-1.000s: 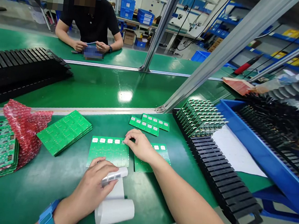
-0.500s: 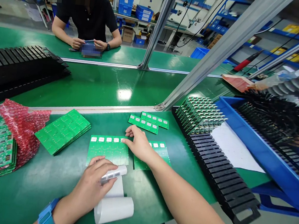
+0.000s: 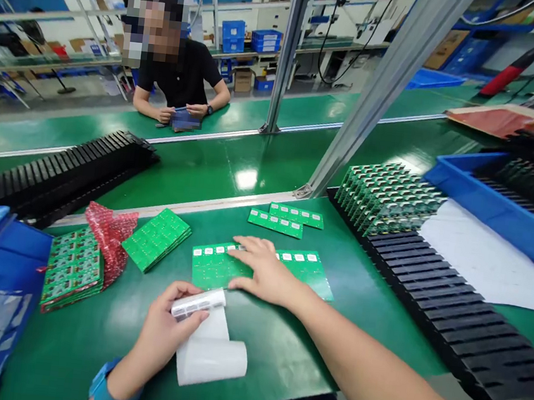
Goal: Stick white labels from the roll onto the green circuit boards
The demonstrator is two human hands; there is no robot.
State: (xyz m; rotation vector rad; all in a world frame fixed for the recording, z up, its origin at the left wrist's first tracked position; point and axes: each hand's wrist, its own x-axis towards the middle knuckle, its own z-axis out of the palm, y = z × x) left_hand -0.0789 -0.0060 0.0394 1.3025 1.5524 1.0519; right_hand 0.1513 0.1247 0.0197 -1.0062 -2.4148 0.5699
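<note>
My left hand (image 3: pixel 176 318) clamps its fingers around a smooth white roll (image 3: pixel 206 298), its paper tail curled nearer me. Left, a blue plastic bin (image 3: pixel 26 267) holds something red. Past the roll, my right hand (image 3: pixel 262 269), fingers apart, lies over flat green boards (image 3: pixel 212 270). Farther, a slotted black rack (image 3: pixel 411 282) holds upright circuits (image 3: pixel 389 197).

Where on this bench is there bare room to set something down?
Bare green mat shows between the right forearm and black slotted rack, and between the left wrist and left blue bin. It's crowded around the right hand, over green boards, and the left hand, holding a label roll.
</note>
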